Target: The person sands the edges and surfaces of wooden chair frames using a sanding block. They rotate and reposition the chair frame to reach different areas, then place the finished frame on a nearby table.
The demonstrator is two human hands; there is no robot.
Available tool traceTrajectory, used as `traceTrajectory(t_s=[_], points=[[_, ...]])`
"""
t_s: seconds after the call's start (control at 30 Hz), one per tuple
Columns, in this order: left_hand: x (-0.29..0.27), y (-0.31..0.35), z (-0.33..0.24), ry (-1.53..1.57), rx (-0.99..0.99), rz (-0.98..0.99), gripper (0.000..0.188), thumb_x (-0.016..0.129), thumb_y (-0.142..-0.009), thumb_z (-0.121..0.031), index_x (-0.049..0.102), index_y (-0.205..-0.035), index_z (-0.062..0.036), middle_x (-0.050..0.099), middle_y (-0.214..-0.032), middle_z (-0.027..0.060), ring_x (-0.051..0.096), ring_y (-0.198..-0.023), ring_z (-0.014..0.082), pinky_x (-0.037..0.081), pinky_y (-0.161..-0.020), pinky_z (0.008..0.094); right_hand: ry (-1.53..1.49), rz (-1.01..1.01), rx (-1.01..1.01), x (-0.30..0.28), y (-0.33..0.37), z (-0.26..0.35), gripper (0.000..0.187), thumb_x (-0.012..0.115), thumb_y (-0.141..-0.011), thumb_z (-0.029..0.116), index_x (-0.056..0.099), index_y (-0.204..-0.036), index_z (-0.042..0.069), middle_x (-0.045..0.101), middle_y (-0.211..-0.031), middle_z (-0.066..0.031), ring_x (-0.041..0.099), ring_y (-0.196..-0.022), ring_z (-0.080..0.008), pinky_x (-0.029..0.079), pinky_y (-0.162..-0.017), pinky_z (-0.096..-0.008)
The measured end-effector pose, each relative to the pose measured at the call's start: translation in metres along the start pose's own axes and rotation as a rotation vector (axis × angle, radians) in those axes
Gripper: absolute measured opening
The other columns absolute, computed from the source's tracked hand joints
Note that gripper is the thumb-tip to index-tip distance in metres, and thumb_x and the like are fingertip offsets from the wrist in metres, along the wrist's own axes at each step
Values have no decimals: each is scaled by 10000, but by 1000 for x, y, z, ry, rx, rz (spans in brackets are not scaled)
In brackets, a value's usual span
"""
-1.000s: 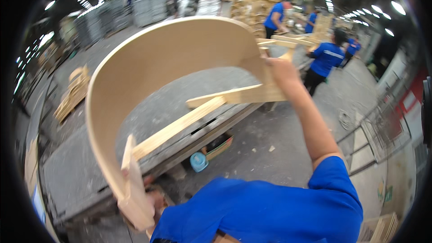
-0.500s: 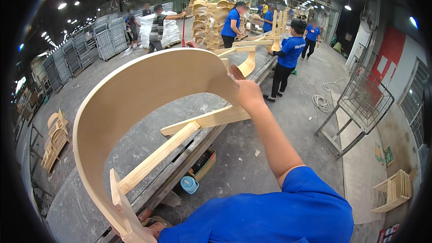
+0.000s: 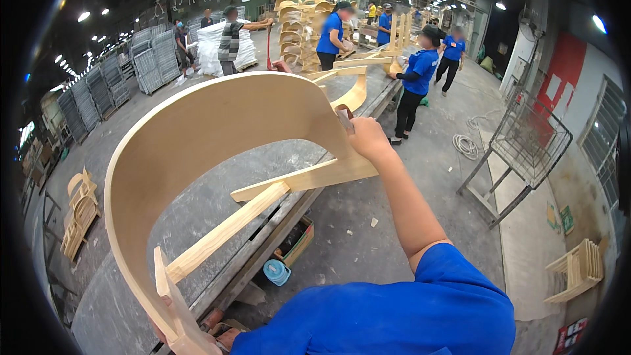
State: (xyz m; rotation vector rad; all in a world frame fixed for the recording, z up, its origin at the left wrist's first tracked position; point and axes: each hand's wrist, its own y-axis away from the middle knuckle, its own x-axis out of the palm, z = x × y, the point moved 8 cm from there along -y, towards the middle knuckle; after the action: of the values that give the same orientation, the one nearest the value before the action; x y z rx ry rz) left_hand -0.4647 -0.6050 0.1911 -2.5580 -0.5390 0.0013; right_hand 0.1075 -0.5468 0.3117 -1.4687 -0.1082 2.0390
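Worker (image 3: 419,68) beside bench (image 3: 276,222) has turned; right hand (image 3: 369,139) clenches pad (image 3: 344,117), curved frame (image 3: 197,125) hides grip of left hand (image 3: 228,338).

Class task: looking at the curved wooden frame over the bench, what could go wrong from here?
The right hand holds a small brown-and-grey piece by the edge of the curved wooden frame; it might slip and scuff the wood. The left hand, mostly hidden, is at the frame's near end; a loose hold there could let it tip.

Shirt (image 3: 394,319), five o'clock: bright blue, softly creased
Right sleeve (image 3: 460,281): short, same blue
Right forearm (image 3: 411,207), four o'clock: bare
Right hand (image 3: 369,138), two o'clock: bare
Left hand (image 3: 227,338), seven o'clock: mostly hidden
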Motion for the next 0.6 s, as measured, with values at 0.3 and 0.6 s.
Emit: traceTrajectory(t_s=[0.3,0.6], points=[[-51,-175,68,-220,164,65,809,386,-881,-686,449,-1282,14,517,-1193,129,498,-1112,257,373,-923,357,-473,-338,24,-25,14,-60,308,665,-855,169,622,-1081,-35,693,-928,-139,651,-880,-183,493,-782,-325],[65,-406,33,-320,526,198,796,324,-921,-682,457,-1274,19,510,-1200,126,470,-1140,250,330,-988,355,-1314,-114,9,27,1,-82,279,667,-886,162,620,-1068,-44,669,-974,-57,602,-845,-94,490,-757,-260]])
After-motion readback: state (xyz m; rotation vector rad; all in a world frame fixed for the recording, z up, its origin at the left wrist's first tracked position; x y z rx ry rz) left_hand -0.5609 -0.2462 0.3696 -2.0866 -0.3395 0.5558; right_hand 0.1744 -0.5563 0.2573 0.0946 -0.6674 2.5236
